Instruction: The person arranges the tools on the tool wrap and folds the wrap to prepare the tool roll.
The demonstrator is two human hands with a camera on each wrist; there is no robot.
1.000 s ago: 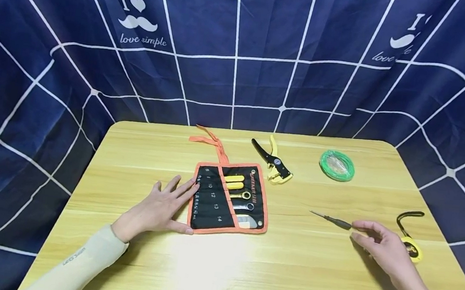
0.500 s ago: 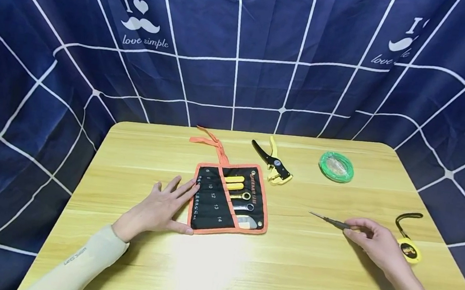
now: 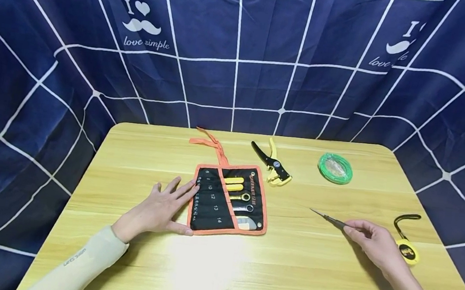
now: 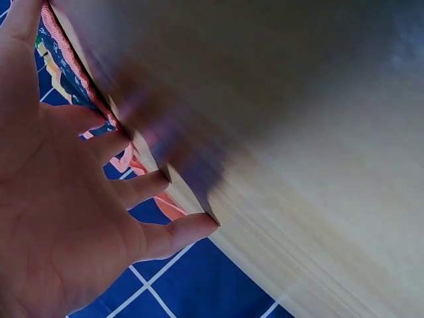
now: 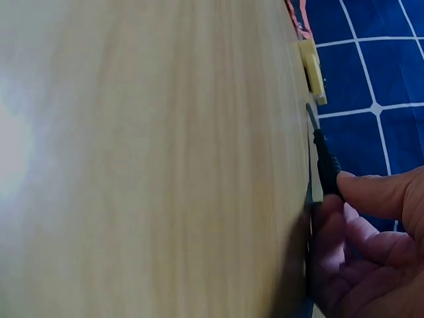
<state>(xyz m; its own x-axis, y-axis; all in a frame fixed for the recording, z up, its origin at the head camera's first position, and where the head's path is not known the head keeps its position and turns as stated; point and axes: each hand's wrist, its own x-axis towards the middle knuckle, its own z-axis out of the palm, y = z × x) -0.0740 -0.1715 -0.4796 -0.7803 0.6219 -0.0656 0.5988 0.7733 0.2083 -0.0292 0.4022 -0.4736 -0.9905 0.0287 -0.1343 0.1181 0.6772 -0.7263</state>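
Observation:
My left hand [image 3: 162,208] rests flat with fingers spread, fingertips and thumb over the left edge of a black tool pouch [image 3: 206,213] trimmed in orange. Wrench heads [image 3: 244,207], yellow handles [image 3: 234,183] and a pale blade-like tool [image 3: 246,222] show from its pockets. On the right side of the table, my right hand [image 3: 376,243] pinches the black handle of a small screwdriver [image 3: 333,220] between thumb and fingers. Its thin metal shaft points left toward the pouch. In the right wrist view the screwdriver [image 5: 324,158] lies close along the tabletop, its handle end hidden in the fingers.
Black-and-yellow wire strippers [image 3: 275,165] lie behind the pouch. A green coil of wire [image 3: 335,168] sits at the back right. Beside my right hand is a yellow tape measure [image 3: 408,252] with a black strap. Blue curtain [image 3: 260,86] surrounds the wooden table [image 3: 137,153].
My right hand has shifted slightly left, covering more of the screwdriver's handle and exposing more of the tape measure. The left hand and pouch have stayed put.

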